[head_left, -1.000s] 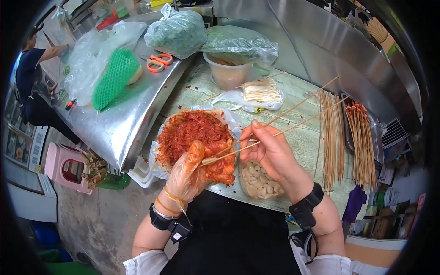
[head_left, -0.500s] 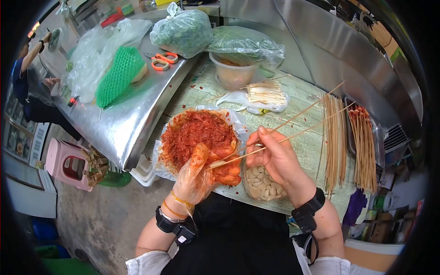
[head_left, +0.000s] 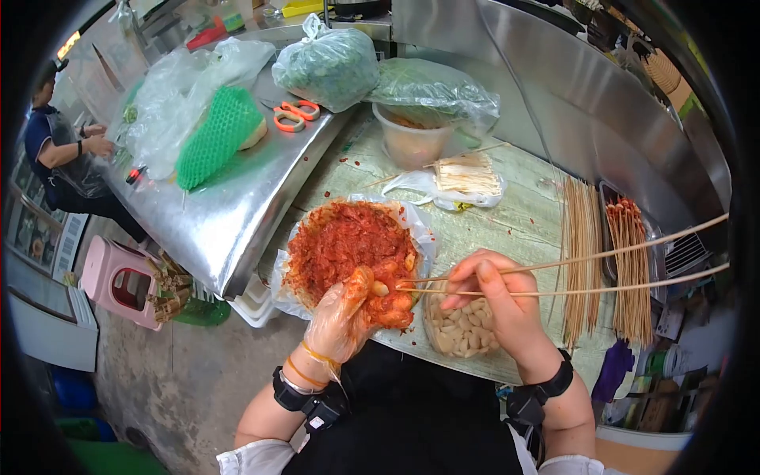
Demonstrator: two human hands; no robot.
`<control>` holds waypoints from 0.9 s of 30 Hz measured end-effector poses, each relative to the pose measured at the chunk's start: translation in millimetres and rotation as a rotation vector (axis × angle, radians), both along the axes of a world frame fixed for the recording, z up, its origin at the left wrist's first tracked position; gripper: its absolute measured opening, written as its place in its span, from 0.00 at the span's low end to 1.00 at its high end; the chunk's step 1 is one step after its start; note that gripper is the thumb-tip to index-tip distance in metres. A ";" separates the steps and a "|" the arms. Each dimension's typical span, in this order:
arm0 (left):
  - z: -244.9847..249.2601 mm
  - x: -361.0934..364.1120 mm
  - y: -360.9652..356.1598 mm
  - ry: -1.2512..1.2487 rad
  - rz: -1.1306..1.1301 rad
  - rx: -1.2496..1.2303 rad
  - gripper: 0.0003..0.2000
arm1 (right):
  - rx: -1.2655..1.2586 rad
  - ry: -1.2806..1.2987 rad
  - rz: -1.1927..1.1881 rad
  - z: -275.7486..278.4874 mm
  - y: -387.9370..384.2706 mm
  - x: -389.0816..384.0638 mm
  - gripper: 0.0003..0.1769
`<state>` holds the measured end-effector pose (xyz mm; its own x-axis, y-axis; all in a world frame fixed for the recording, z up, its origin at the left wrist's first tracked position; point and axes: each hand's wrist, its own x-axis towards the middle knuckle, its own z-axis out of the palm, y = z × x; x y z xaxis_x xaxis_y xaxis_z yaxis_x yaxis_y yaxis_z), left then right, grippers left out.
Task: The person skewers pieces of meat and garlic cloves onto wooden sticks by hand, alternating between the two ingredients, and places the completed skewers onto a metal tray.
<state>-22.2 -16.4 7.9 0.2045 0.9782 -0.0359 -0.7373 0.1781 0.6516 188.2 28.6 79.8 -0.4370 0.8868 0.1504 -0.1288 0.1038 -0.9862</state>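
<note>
Right hand (head_left: pixel 507 301) holds 2 skewers (head_left: pixel 590 260) against red-coated food (head_left: pixel 389 309) in left hand (head_left: pixel 336 318).

a pale, wood-patterned table (head_left: pixel 530 210) carries a plastic-lined heap of red mix (head_left: pixel 348 233) near left, with a clear bag of pale cloves (head_left: pixel 463 326) to its right. farther back are a white tub (head_left: pixel 412 144) and a bag of thin white strips (head_left: pixel 469 174). bare skewers (head_left: pixel 582 261) lie at right. scissors (head_left: pixel 294 116) and green netting (head_left: pixel 214 138) lie on the left steel counter (head_left: pixel 257 190).
</note>
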 end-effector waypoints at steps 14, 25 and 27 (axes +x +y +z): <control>10.7 8.9 -6.8 0.058 -0.003 0.033 0.27 | -0.241 0.034 0.032 -12.6 -5.1 -7.6 0.18; 16.9 10.0 -10.5 0.104 -0.044 0.031 0.29 | -0.102 0.002 0.044 -12.7 -10.8 -14.3 0.17; 18.4 9.0 -11.1 0.119 -0.037 0.036 0.28 | -0.038 0.002 0.046 -13.3 -10.0 -15.2 0.16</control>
<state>-13.2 -27.5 26.2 0.2372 0.9711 -0.0274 -0.6476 0.1791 0.7406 173.0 18.6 66.5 -0.4775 0.8707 0.1178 -0.1345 0.0601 -0.9891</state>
